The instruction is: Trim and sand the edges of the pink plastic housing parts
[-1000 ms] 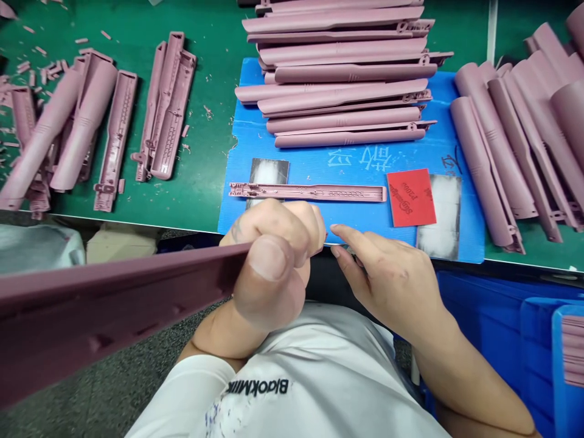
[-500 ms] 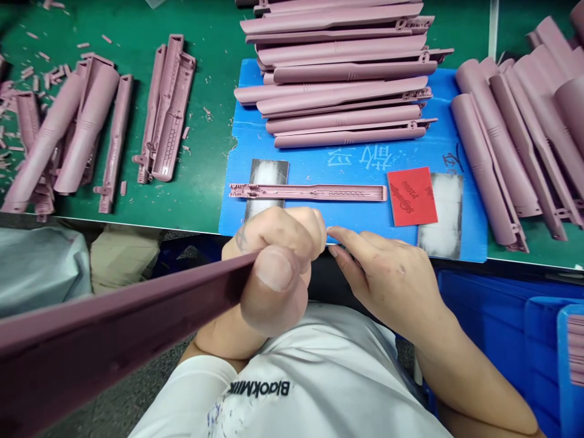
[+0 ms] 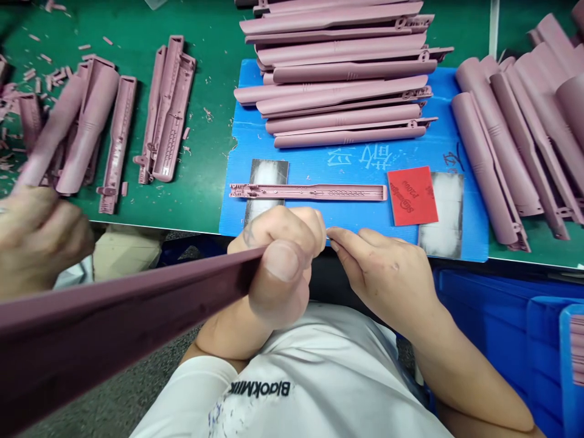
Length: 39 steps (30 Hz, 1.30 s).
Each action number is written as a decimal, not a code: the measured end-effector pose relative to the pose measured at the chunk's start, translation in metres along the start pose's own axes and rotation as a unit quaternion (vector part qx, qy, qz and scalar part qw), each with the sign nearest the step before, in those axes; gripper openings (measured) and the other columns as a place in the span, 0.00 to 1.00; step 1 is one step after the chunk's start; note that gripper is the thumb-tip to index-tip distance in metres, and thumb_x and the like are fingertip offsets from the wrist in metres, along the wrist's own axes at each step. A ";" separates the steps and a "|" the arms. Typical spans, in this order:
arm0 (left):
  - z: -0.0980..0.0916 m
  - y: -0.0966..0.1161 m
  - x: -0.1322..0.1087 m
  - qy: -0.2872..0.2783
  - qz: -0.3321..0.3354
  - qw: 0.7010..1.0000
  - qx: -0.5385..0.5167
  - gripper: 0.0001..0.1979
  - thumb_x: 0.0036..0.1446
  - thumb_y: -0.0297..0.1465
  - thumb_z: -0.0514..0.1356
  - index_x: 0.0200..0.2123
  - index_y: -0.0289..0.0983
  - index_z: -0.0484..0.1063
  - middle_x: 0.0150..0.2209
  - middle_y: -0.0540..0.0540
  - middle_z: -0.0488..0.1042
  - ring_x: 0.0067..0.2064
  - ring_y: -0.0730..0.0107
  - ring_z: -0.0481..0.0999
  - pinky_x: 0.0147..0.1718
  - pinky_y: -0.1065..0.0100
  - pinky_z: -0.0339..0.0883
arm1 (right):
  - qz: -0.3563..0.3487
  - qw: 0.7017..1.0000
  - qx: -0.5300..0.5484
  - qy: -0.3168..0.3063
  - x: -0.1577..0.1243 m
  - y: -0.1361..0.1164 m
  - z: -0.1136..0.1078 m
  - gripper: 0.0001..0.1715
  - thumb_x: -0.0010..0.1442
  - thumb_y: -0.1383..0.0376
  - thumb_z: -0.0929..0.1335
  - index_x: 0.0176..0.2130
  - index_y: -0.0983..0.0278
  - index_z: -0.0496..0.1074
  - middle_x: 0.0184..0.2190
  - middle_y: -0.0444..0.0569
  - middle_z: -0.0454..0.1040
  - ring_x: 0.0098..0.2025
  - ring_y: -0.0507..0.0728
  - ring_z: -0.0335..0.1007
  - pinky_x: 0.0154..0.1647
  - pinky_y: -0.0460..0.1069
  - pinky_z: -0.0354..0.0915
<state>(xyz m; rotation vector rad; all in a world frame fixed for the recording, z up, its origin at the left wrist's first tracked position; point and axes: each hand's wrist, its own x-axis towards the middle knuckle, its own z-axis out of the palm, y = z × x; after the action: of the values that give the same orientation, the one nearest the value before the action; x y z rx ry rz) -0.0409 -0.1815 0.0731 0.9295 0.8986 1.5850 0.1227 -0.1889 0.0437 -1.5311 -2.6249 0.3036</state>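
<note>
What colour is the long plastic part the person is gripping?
Plain mauve pink. The part in the left hand shows best in the head view.

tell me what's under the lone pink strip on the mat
Under the left end of the lone pink strip lies a grey-white pad; elsewhere, the blue mat. The pad's middle is covered.

I see the left grip [image 3: 274, 267] clenched round one end of a long mauve part [image 3: 114, 328], thumb on top, and the part runs off to the lower left. The right grip [image 3: 387, 274] has its fingertips [image 3: 335, 236] against the left fingers; I cannot tell whether they pinch anything. Beyond, a blue mat [image 3: 347, 164] on the green worktop [image 3: 205, 152] carries a mauve strip [image 3: 310, 193] and a red square [image 3: 412, 196]. Another person's hand [image 3: 36, 237] shows at the left edge.
</note>
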 end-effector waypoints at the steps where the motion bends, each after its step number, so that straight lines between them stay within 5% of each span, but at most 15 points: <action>1: 0.000 0.000 0.000 0.002 0.002 1.000 -0.001 0.37 0.63 0.51 0.69 0.18 0.35 0.54 0.17 0.53 0.52 0.22 0.78 0.55 0.26 0.66 0.53 | -0.001 1.000 0.003 -0.003 0.000 0.000 0.000 0.19 0.78 0.57 0.63 0.59 0.49 0.80 0.29 0.43 0.77 0.24 0.55 0.67 0.29 0.53 0.44; 11: -0.007 -0.008 0.001 -0.046 0.063 0.997 -0.015 0.31 0.66 0.43 0.66 0.19 0.35 0.56 0.17 0.53 0.52 0.21 0.78 0.55 0.25 0.68 0.54 | 0.014 0.998 0.034 -0.046 0.002 0.000 -0.004 0.23 0.80 0.52 0.58 0.62 0.47 0.77 0.33 0.42 0.81 0.26 0.56 0.71 0.28 0.52 0.41; 22: -0.005 -0.011 0.000 -0.011 0.054 0.998 0.007 0.31 0.68 0.44 0.65 0.21 0.36 0.56 0.18 0.53 0.50 0.21 0.77 0.55 0.25 0.67 0.54 | 0.004 1.000 -0.008 -0.027 0.003 -0.001 0.001 0.19 0.78 0.58 0.63 0.60 0.47 0.78 0.29 0.43 0.76 0.24 0.55 0.67 0.28 0.53 0.42; 28: -0.006 -0.023 0.009 -0.027 0.136 0.990 0.001 0.29 0.71 0.43 0.61 0.21 0.37 0.55 0.17 0.55 0.47 0.18 0.79 0.52 0.21 0.70 0.52 | -0.005 0.998 -0.042 0.047 0.002 -0.005 0.012 0.19 0.75 0.64 0.66 0.59 0.50 0.80 0.27 0.44 0.74 0.25 0.54 0.62 0.31 0.54 0.47; 39: -0.016 -0.015 0.019 0.039 0.047 0.997 -0.049 0.28 0.67 0.42 0.65 0.21 0.37 0.58 0.16 0.54 0.51 0.18 0.77 0.53 0.18 0.70 0.52 | -0.019 0.987 0.020 0.157 0.002 0.001 0.031 0.17 0.79 0.58 0.65 0.54 0.61 0.82 0.30 0.48 0.79 0.32 0.56 0.71 0.36 0.54 0.55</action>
<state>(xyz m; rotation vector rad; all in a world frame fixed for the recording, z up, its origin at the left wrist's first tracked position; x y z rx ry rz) -0.0528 -0.1615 0.0554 0.8552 0.8329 1.7402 0.1169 -0.1903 0.0136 -1.3849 -2.3843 0.1018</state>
